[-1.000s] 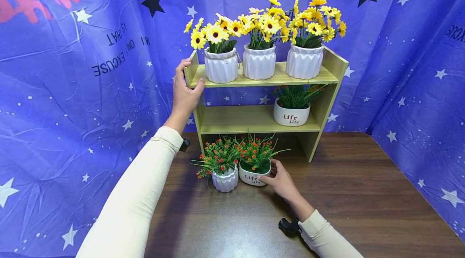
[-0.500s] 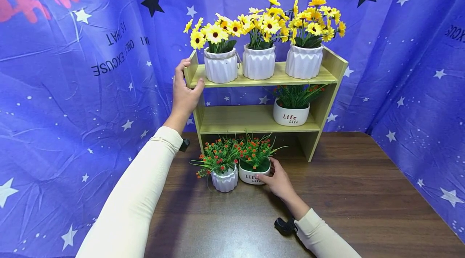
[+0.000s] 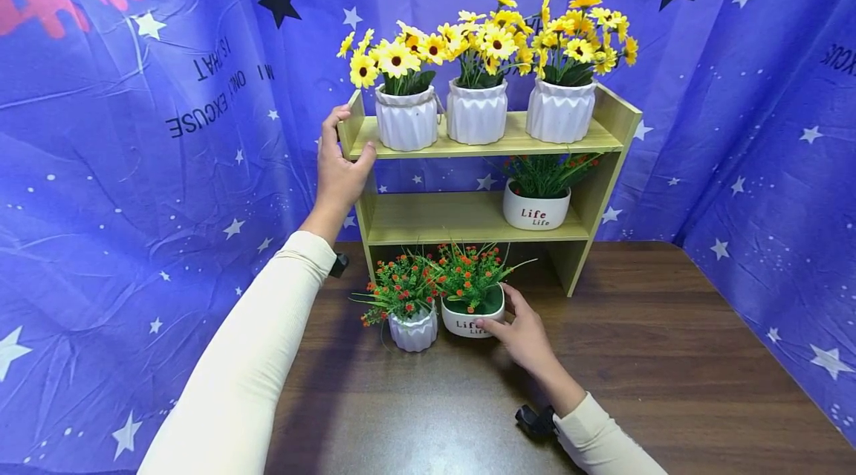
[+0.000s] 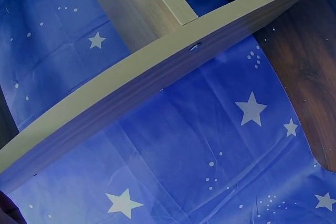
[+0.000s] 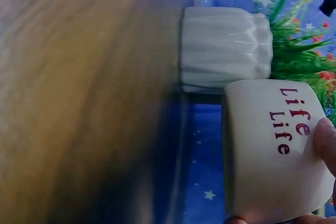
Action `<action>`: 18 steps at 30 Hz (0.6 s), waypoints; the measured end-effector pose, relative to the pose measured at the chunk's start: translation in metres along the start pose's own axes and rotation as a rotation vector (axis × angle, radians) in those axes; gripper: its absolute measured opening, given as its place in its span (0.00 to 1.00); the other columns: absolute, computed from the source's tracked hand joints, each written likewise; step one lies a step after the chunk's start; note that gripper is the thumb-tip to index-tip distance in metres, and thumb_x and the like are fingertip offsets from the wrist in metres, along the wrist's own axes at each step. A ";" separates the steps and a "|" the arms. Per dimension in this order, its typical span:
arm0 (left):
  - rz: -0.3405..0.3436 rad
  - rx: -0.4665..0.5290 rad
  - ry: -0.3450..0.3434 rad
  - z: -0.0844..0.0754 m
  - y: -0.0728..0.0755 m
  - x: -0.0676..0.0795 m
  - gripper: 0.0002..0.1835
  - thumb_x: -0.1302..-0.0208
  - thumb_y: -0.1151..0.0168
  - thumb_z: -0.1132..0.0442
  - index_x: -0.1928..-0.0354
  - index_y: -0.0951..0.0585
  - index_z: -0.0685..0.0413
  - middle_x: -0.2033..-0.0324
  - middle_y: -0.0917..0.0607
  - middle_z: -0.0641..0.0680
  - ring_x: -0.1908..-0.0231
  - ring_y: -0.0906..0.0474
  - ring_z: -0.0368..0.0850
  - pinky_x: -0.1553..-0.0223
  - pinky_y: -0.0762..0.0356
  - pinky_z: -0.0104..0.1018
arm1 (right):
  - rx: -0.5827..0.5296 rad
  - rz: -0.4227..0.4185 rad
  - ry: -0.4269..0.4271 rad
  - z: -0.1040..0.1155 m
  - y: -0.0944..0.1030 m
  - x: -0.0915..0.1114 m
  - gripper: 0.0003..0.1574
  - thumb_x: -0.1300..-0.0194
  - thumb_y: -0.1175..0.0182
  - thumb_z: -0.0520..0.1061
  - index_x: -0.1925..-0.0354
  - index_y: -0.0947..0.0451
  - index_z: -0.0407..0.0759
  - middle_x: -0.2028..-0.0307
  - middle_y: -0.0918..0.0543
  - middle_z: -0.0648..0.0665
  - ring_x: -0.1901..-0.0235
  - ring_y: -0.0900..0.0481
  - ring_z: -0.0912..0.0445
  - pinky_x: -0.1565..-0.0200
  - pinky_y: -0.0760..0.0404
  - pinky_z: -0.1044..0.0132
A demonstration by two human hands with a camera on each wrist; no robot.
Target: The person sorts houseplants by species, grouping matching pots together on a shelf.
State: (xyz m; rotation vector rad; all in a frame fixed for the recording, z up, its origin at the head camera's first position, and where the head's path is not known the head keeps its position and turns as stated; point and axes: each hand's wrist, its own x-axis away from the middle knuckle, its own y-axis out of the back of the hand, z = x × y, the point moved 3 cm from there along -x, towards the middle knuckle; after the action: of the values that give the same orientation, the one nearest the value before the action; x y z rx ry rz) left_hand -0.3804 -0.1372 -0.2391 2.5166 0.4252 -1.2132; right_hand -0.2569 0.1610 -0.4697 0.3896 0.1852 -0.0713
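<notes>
My left hand (image 3: 339,172) grips the upper left side panel of a light wooden shelf (image 3: 435,217), thumb at the front. In the left wrist view the panel (image 4: 121,80) runs diagonally across. My right hand (image 3: 524,334) holds the right side of a white oval flowerpot (image 3: 458,323) marked "Life", with red flowers and green grass. Its thumb (image 5: 326,142) lies on the front of the pot; the other fingers are mostly hidden. In the right wrist view backdrop shows beneath this pot, its base off the table. Close on its left stands a white ribbed flowerpot (image 3: 412,332) with similar red flowers.
On the top shelf stand three white ribbed pots (image 3: 476,114) with yellow flowers. Another "Life" pot (image 3: 535,211) sits at the right of the middle shelf. The shelf stands on a brown wooden table (image 3: 642,356), before a blue star-patterned curtain (image 3: 167,185).
The right hand has shifted slightly up and to the right with the flowerpot, widening its distance from the ribbed pot. The left hand keeps its grip on the shelf.
</notes>
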 end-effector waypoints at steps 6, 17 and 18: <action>0.003 -0.002 0.025 0.000 0.000 0.000 0.29 0.42 0.36 0.66 0.38 0.32 0.57 0.32 0.30 0.47 0.35 0.36 0.41 0.36 0.45 0.36 | 0.008 -0.002 0.024 0.021 0.013 0.005 0.50 0.47 0.24 0.42 0.30 0.37 0.40 0.39 0.24 0.33 0.40 0.26 0.45 0.47 0.22 0.55; 0.008 -0.008 0.025 -0.001 0.000 0.001 0.29 0.41 0.36 0.65 0.38 0.32 0.56 0.31 0.31 0.46 0.35 0.36 0.42 0.36 0.44 0.36 | -0.150 -0.002 0.101 0.064 0.035 0.003 0.49 0.45 0.27 0.37 0.29 0.40 0.38 0.36 0.27 0.34 0.37 0.30 0.47 0.46 0.24 0.62; 0.010 -0.010 0.024 -0.001 0.000 0.001 0.29 0.41 0.36 0.65 0.38 0.32 0.56 0.31 0.31 0.46 0.35 0.36 0.42 0.36 0.45 0.36 | -0.159 -0.004 0.109 0.067 0.037 0.001 0.49 0.44 0.27 0.36 0.29 0.40 0.38 0.36 0.27 0.35 0.37 0.30 0.47 0.46 0.24 0.61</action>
State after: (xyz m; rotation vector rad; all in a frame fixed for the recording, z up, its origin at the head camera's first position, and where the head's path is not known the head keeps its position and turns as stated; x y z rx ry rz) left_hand -0.3793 -0.1365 -0.2390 2.5241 0.4230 -1.1758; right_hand -0.2407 0.1692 -0.3951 0.2347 0.2975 -0.0391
